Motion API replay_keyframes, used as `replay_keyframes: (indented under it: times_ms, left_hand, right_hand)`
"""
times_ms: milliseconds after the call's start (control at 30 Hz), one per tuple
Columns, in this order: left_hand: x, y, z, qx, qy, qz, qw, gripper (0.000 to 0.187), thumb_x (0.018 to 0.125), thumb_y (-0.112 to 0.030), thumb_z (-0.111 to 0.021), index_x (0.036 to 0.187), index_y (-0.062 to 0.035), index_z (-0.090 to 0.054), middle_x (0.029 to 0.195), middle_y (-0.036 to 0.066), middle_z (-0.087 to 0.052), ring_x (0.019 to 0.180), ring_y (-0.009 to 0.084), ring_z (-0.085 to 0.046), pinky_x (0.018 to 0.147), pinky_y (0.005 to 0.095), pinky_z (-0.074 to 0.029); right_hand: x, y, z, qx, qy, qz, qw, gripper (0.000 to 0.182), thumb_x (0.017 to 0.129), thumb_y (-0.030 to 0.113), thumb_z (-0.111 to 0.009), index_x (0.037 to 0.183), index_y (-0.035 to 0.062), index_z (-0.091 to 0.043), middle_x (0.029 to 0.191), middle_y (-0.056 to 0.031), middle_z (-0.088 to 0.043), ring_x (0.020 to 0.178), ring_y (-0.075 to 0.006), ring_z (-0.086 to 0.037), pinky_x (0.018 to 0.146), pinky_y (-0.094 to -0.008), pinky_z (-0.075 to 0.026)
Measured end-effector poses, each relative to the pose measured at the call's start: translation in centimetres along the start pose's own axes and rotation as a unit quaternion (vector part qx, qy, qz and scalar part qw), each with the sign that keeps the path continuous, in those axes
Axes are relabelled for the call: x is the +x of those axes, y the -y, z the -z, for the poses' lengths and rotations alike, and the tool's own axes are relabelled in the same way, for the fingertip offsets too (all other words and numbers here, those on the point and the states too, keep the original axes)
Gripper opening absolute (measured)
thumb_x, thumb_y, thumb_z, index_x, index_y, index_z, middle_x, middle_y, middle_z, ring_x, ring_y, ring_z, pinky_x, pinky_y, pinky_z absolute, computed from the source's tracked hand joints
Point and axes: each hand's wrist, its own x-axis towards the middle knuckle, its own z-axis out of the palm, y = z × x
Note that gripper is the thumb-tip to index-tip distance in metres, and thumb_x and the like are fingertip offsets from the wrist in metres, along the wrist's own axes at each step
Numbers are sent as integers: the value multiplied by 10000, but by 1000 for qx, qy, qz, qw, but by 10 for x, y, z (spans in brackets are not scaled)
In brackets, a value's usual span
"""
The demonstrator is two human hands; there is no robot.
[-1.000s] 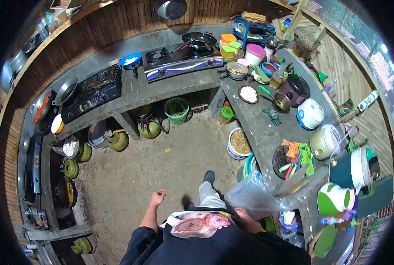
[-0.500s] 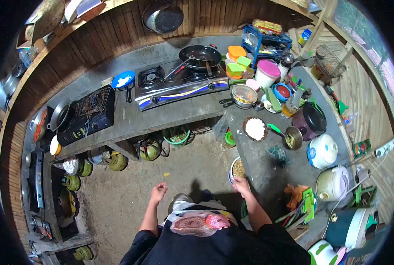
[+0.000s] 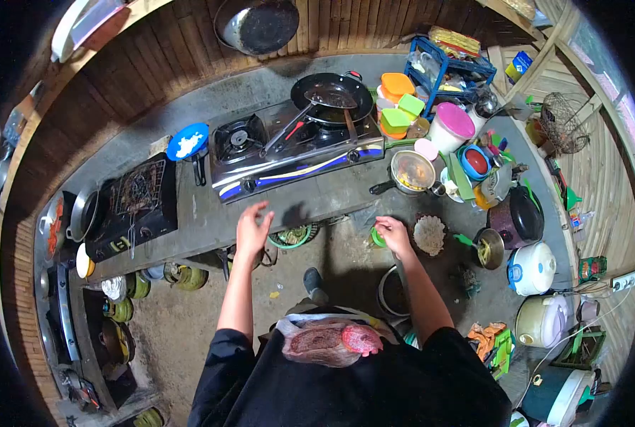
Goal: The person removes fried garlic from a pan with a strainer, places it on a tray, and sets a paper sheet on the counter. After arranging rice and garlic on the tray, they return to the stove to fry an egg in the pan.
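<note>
My left hand (image 3: 253, 228) is raised in front of the counter below the gas stove (image 3: 296, 153), its fingers apart and nothing in them. Over the floor near the counter's inner corner, my right hand (image 3: 394, 236) has loosely bent, parted fingers and holds nothing visible. Closest to it on the right is a pale, round dish (image 3: 429, 235). A black frying pan (image 3: 356, 110) sits on the right burner, with a long-handled spatula (image 3: 289, 129) lying across it toward the left.
A lidded pan (image 3: 413, 171) stands at the corner, near a small pot (image 3: 489, 248). Left of the stove lie a blue pan with white contents (image 3: 188, 142) and a black grill stove (image 3: 136, 206). A rice cooker (image 3: 532, 268) lines the right counter. Gas cylinders (image 3: 187, 278) stand below.
Both hands have moved forward, up toward the stove counter, and the view has come closer to it. The left hand's fingers have spread. The pale dish now looks darker.
</note>
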Motion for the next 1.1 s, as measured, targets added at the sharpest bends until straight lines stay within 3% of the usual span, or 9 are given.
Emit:
replay_keyframes:
  times_ms: [33,100,167,267,433,467,733,900,1100]
  left_hand:
    - [23,-2,-2,-3,3,-2,1000,299,807,-186,-645,1065,-42,-606,1033,142,-630,877,259,-631,744,362,-491]
    - [64,-6,-10,105,-40,-123,986,321,793,-192,-653,1075,-50,-598,1044,155,-615,961,306,-587,823,395,-457]
    - [93,-17,-17,105,-36,-105,988,353,769,-188,-659,1097,-79,-589,1021,151,-594,973,349,-537,854,417,-429]
    - [128,-16,-33,179,-47,-130,974,395,766,-213,-666,1130,-102,-563,1060,127,-572,981,329,-532,841,422,-434]
    - [160,-25,-53,297,-37,-123,946,439,748,-267,-681,1149,-142,-552,1031,97,-569,949,295,-533,794,419,-442]
    - [165,-22,-58,314,-38,-129,940,432,756,-277,-670,1149,-146,-548,1019,96,-574,914,295,-563,765,429,-451]
    - [187,-23,-78,317,-30,-84,944,397,779,-260,-648,1138,-127,-542,941,116,-574,823,311,-610,678,424,-487]
    - [192,-26,-83,306,-29,-73,949,363,787,-214,-638,1124,-113,-548,922,123,-564,820,304,-607,664,411,-505]
    - [185,-26,-89,277,-42,-107,954,358,786,-175,-638,1132,-104,-577,907,126,-556,801,306,-602,658,404,-510]
  right_hand:
    - [12,12,-2,-17,-2,21,1000,305,794,159,-636,1064,19,-615,929,-144,-673,834,-211,-660,737,-310,-500]
    - [38,31,-6,-55,-21,26,998,305,795,164,-636,1063,21,-615,935,-146,-672,852,-226,-659,747,-316,-500]
    - [63,26,-12,-77,-41,31,996,304,796,175,-635,1059,26,-613,943,-157,-666,877,-249,-656,760,-334,-501]
    - [100,25,-21,-65,-53,-10,996,311,791,190,-638,1053,24,-615,934,-169,-662,865,-270,-653,759,-340,-500]
    - [163,23,-30,-197,-104,57,973,317,780,203,-647,1022,1,-618,843,-171,-663,760,-280,-661,705,-339,-519]
    - [175,20,-32,-217,-105,36,970,313,779,212,-642,1011,2,-620,835,-169,-664,772,-306,-654,706,-363,-518]
    - [235,8,-48,-264,-73,78,959,264,796,227,-618,914,-9,-608,768,-216,-630,737,-390,-613,659,-448,-502]
    - [252,4,-53,-329,-63,20,942,251,814,257,-616,825,7,-637,761,-239,-619,766,-411,-606,683,-483,-486]
    - [257,3,-49,-251,-42,16,967,231,833,238,-590,812,12,-630,734,-251,-602,757,-438,-592,668,-495,-482]
